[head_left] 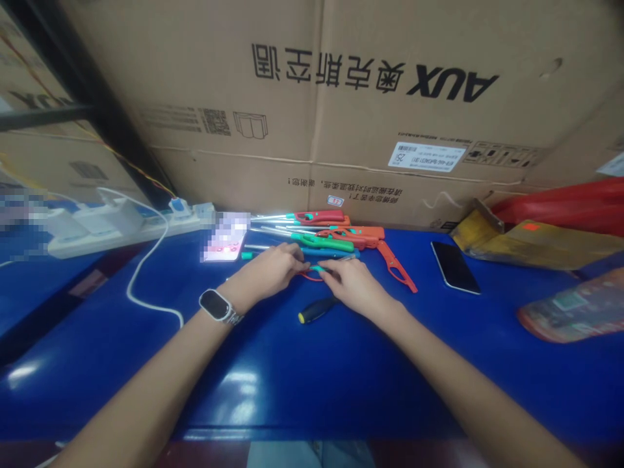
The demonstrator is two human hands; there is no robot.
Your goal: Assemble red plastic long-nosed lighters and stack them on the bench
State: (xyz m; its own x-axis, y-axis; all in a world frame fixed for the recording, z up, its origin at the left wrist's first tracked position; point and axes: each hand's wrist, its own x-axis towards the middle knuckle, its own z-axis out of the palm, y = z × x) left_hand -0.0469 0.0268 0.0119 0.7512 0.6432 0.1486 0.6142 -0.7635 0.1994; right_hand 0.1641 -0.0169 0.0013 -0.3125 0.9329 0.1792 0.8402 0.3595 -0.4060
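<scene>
Between my two hands is a small red lighter piece with a teal part on it. My left hand, with a watch on its wrist, pinches its left end. At its right side, the fingers of my right hand close on the same piece. My fingers cover most of it. Just behind lie several long-necked lighters: a red one, an orange one, a green one and a blue one. An orange-red handle part rests to their right. Below my right hand, a screwdriver with a black and yellow handle lies partly hidden.
A lit phone lies behind my left hand, and a dark phone to the right. White power strip with a cable at left. A large cardboard box stands behind the blue table. A clear container lies right.
</scene>
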